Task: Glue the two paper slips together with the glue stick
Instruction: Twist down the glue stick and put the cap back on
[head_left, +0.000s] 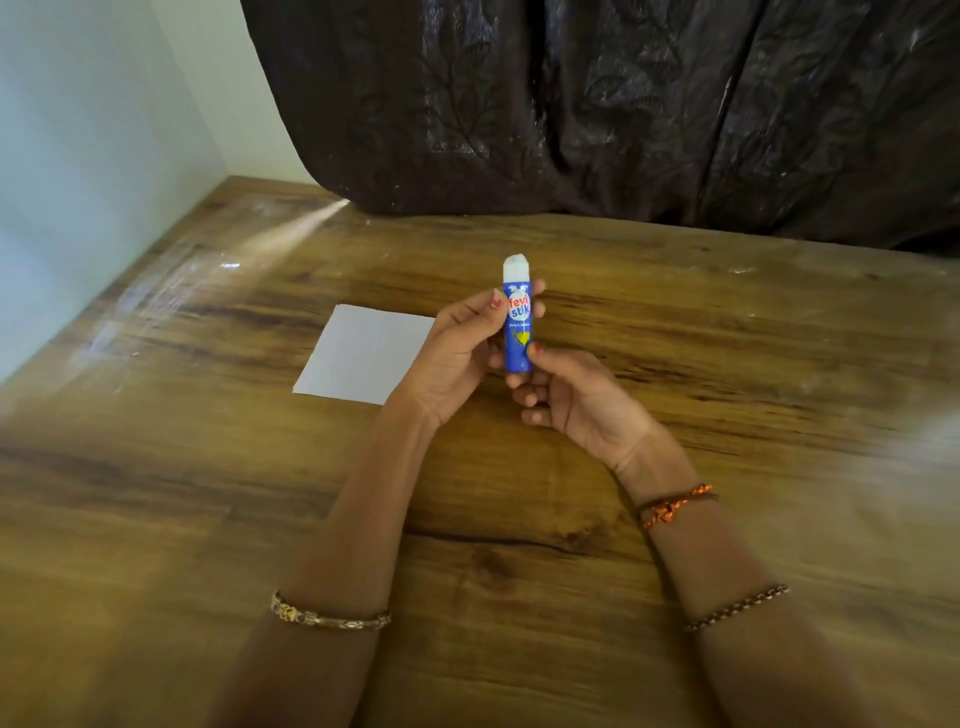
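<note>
A wooden table (519, 545) (grain streaked dark) meets a pale wall (93, 156) and dark patterned curtain (597, 104).

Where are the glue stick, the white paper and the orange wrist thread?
glue stick (518, 332): head view, blue label.
white paper (363, 358): head view, sheet's middle.
orange wrist thread (675, 505): head view, knot on right wrist.

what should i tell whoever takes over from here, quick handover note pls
Left hand: holds the glue stick upright by its upper body.
Right hand: grips the base of the stick.
Glue stick: cap off, white glue showing at the top; the cap is not in view.
Paper: lies flat on the wooden table, left of the hands, untouched. Whether it is one slip or two stacked cannot be told.
Done: stick uncapped.
Left: spread glue on a slip, press the other onto it.
</note>
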